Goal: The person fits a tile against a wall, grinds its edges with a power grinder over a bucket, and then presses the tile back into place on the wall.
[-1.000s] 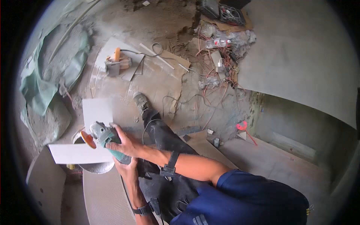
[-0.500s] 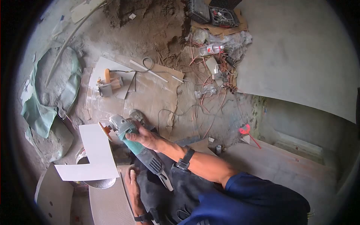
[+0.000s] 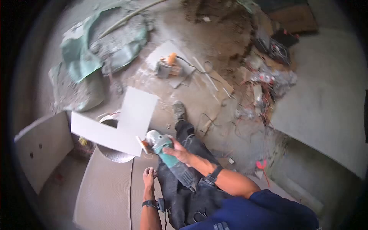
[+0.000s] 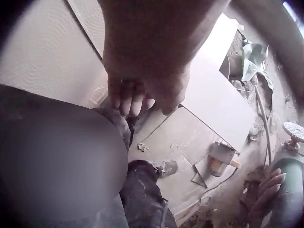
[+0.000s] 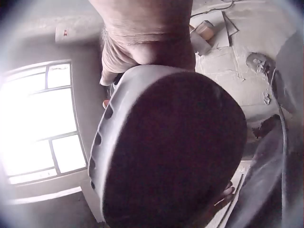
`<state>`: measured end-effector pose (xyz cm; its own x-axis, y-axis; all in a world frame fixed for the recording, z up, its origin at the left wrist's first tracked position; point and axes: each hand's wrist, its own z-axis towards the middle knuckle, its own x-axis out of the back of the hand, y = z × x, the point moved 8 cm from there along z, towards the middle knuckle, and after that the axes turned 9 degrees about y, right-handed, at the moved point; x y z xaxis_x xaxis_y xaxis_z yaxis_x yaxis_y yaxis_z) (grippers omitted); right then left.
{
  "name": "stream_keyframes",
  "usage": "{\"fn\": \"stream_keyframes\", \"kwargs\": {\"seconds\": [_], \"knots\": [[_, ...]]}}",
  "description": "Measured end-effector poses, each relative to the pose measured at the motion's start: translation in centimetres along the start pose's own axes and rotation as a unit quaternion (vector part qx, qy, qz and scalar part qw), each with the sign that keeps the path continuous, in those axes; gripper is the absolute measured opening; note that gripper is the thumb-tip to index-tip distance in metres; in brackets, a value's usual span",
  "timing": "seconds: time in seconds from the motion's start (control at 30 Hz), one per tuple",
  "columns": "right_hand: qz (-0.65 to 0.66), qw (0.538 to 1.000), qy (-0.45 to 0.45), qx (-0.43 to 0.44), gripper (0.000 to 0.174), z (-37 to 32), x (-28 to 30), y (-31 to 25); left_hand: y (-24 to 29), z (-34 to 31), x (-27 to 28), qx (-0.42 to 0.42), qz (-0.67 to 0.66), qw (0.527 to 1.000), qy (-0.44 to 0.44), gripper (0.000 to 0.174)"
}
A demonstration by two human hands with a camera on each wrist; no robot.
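My right hand [image 3: 179, 152] grips the green body of an angle grinder [image 3: 177, 168] above my thigh. Its grey head carries an orange-backed disc [image 3: 142, 145], close to the edge of a white L-shaped panel [image 3: 140, 109]. In the right wrist view, the tool's dark rear end [image 5: 175, 152] fills the middle and hides most of the fingers. My left hand [image 3: 149, 177] holds nothing, its fingers loosely bent beside my leg. The left wrist view shows those fingers [image 4: 135, 102] hanging with the panel beyond them.
The panel lies over a round bucket [image 3: 119, 155] beside a large ridged slab [image 3: 103, 188]. A second power tool with an orange handle [image 3: 168, 67] sits on boards ahead. Cables and wrappings [image 3: 264, 92] clutter the right; green sacking [image 3: 82, 61] lies at left.
My left hand has let go of the grinder and dropped beside my leg. My right hand alone has drawn the grinder back from over the panel. The head view has turned.
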<state>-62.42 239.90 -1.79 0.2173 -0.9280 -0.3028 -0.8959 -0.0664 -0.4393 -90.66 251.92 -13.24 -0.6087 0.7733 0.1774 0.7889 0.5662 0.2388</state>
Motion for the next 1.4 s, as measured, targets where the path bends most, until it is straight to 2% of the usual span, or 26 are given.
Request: {"fn": "stream_keyframes", "kwargs": {"seconds": [0.07, 0.13, 0.33, 0.43, 0.57, 0.63, 0.8, 0.97, 1.03, 1.1, 1.17, 1.23, 1.37, 1.4], "knots": [[-0.024, 1.000, -0.001, -0.004, 0.081, 0.0, -0.2, 0.2, 1.4, -0.4, -0.3, -0.026, -0.020, 0.999, 0.004, 0.026], [-0.024, 0.998, 0.015, -0.051, 0.068, 0.1, -0.7, 0.7, 3.2, -0.4, 0.0, -0.052, -0.033, 0.998, 0.007, 0.027], [-0.020, 0.998, -0.029, -0.057, 0.067, -0.6, -1.8, -0.4, 5.0, 1.9, 1.7, -0.093, -0.078, 0.992, 0.036, 0.028], [-0.037, 0.998, -0.015, -0.057, 0.067, -0.4, -2.0, 0.0, 5.2, 3.4, 3.7, -0.097, -0.094, 0.988, 0.081, 0.029], [-0.077, 0.997, -0.017, -0.024, 0.061, 0.1, -2.7, 0.4, 5.3, 4.3, 5.8, -0.098, -0.079, 0.988, 0.086, 0.031], [-0.054, 0.997, -0.021, -0.046, 0.067, 0.2, -3.4, 1.1, 5.1, 4.6, 6.8, -0.102, -0.085, 0.987, 0.092, 0.031], [-0.059, 0.996, -0.029, -0.066, 0.071, 0.1, -4.7, 2.0, 3.8, 5.3, 8.5, -0.100, -0.076, 0.987, 0.097, 0.033], [-0.053, 0.997, -0.027, -0.050, 0.070, 0.6, -4.8, 3.4, 1.9, 6.1, 8.2, -0.093, -0.092, 0.988, 0.086, 0.025], [-0.071, 0.996, -0.013, -0.045, 0.069, 1.0, -3.7, 3.8, 1.4, 6.4, 7.3, -0.078, -0.141, 0.986, 0.038, 0.028], [-0.061, 0.997, -0.013, -0.046, 0.071, 0.7, -4.0, 3.3, 1.8, 5.9, 6.8, -0.055, -0.113, 0.991, 0.049, 0.026], [-0.073, 0.997, -0.011, -0.033, 0.077, 0.8, -3.9, 3.0, 0.3, 7.6, 6.2, -0.062, -0.131, 0.989, -0.013, 0.027], [-0.127, 0.992, 0.001, 0.017, 0.085, 2.3, -2.5, 4.3, 2.1, 5.3, 4.3, -0.061, -0.096, 0.993, -0.035, 0.030], [-0.065, 0.995, 0.002, 0.074, 0.093, 1.7, -2.3, 2.9, 5.9, -2.1, -1.1, -0.084, -0.006, 0.990, -0.109, 0.040], [-0.049, 0.995, -0.001, 0.083, 0.097, 1.6, -2.5, 2.7, 7.4, -5.5, -3.3, -0.061, -0.054, 0.979, -0.188, 0.048]]}}
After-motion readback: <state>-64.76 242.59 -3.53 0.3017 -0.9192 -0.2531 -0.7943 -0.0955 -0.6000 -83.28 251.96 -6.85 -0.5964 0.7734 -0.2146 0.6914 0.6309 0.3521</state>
